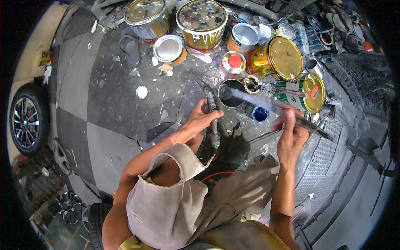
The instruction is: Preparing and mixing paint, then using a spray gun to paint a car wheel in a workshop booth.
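**Entry: both hands loaded at the dark can**

Technique, left to right. Left hand (203, 119): fingers and thumb closed around a slim metal tool (215, 135), which shows beyond and below the fist. Advisable: firm thumb, tool clear of the can's rim. Just right of and beyond this grip, dark can (228, 102), mouth uncovered. Right hand (292, 131): clamped on a long, pale-ended tool (259, 100), reaching leftward from the grip to that mouth. Tip blurred; cannot tell whether it dips in or only hangs above. Judged best: short wrist strokes, tip within the rim so drips fall inside, and an eye on the rear end jutting right of the fist.

Materials, left to right. Well left of the left grip, small round white lid (141, 92), flat. Beyond that grip, silver-lidded can (168, 48), smooth metal disc over an orange wall. Between the grips and farther off, red-capped tin (234, 63), squat and cylindrical. Just left of the right grip, blue-stained can (261, 114), glossy inside. Beyond the right grip, green tin (294, 92) on its side, gold end. Floor (112, 79) beneath: grey, paint-speckled, gritty-looking.
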`<state>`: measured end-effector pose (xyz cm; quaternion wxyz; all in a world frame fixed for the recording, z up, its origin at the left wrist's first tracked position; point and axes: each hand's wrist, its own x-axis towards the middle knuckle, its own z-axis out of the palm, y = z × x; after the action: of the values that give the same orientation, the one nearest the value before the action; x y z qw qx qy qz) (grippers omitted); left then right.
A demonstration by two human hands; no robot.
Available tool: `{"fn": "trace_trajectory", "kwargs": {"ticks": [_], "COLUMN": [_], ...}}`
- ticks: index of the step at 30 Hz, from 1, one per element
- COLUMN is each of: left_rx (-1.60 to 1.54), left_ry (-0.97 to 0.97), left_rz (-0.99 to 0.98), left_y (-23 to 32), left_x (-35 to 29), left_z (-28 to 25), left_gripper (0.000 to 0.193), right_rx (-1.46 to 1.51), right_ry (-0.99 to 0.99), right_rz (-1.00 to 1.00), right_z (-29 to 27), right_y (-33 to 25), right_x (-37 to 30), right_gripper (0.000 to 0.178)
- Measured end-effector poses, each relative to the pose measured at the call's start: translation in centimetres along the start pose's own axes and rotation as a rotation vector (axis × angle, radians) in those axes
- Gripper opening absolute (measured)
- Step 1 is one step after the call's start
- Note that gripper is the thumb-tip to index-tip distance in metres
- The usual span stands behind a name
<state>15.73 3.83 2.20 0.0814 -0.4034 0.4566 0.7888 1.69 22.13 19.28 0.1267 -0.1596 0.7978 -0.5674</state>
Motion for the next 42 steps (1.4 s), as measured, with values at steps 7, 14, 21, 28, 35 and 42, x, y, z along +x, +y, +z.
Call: {"fn": "trace_trajectory", "kwargs": {"ticks": [7,14,21,28,35,42], "left_rx": [-0.108,-0.377,-0.446,-0.153,0.16,0.211], "left_ry": [0.057,0.077,0.269,0.211,0.07,-0.305], "left_rz": [-0.084,-0.01,0.076,0.129,-0.057,-0.163], "left_y": [0.8,1.6,4.9,13.5,20.8,26.0], "left_x": [-0.4,-0.9,-2.9,-4.5,-8.5,-17.1], "left_z": [-2.0,-5.6,-9.0,-2.8,5.1,20.4], "left_gripper": [0.076,0.051,0.045,0.078,0.107,0.081], "right_rx": [-0.08,0.791,0.939,1.128,0.067,-0.249], "right_ry": [0.027,0.088,0.171,0.145,-0.078,0.284], "right_rz": [0.156,0.5,0.79,1.105,0.144,0.214], "right_z": [0.6,3.7,10.7,14.2,5.4,-4.8], "right_y": [2.0,8.2,12.6,15.5,-4.9,-20.1], "right_x": [-0.1,1.1,1.8,4.1,0.3,-3.1], "right_gripper": [0.04,0.044,0.051,0.053,0.035,0.062]}}
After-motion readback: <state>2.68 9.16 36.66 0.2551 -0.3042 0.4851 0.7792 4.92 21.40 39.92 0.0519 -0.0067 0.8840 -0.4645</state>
